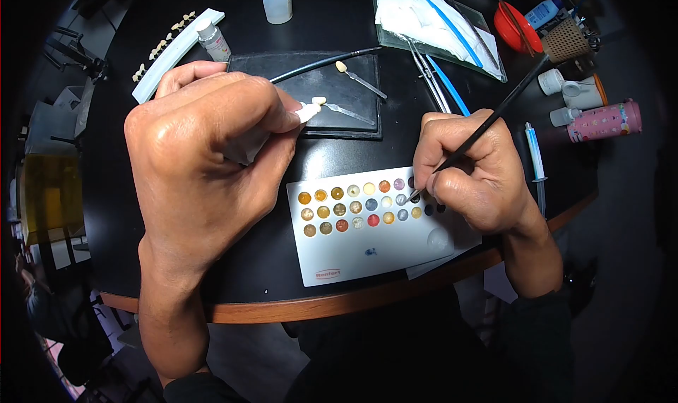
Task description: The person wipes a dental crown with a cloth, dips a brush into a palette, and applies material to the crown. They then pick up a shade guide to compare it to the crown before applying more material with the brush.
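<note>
While right fingers pinch a slender brush, round wells gleam

There are two hands, one palette and one red bowl.

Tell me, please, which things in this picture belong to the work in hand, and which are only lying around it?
Seemingly in use:
- brush in the right hand, tip at the palette
- palette of colours
- small white piece in the left hand

Apparently just lying about:
- tweezers
- syringe
- red bowl
- pink bottle
</note>
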Action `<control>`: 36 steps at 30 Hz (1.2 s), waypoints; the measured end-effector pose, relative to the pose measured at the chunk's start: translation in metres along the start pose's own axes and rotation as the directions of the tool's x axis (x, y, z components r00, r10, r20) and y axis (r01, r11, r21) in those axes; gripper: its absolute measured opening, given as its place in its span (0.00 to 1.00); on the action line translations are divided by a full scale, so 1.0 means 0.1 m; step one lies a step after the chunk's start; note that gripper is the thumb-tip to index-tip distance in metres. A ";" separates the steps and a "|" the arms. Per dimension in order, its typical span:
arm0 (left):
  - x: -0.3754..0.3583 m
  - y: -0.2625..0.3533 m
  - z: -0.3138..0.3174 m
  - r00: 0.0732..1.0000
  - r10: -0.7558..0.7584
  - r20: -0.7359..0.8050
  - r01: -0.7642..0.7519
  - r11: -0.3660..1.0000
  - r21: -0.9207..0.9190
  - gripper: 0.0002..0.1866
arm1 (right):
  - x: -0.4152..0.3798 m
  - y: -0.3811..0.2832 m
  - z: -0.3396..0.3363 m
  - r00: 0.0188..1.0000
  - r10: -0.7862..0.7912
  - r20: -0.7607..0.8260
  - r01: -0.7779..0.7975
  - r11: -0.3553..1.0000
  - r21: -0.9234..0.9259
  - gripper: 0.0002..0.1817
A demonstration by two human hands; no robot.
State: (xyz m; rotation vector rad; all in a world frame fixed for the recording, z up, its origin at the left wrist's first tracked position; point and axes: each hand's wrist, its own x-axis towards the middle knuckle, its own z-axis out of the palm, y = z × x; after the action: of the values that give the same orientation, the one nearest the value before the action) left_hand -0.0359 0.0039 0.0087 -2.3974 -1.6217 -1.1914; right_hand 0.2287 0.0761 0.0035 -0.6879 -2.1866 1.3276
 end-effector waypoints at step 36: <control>0.01 0.05 -0.02 0.997 0.037 0.069 -0.017 0.965 -0.263 0.10 | 0.03 0.01 0.12 0.893 -0.324 -0.312 0.382 0.912 0.147 0.06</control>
State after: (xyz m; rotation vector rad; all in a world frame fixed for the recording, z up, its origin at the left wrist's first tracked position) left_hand -0.0333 0.0018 0.0128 -2.6384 -1.5301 -1.4112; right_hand 0.2192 0.0706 -0.0022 -0.3477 -1.8088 1.1602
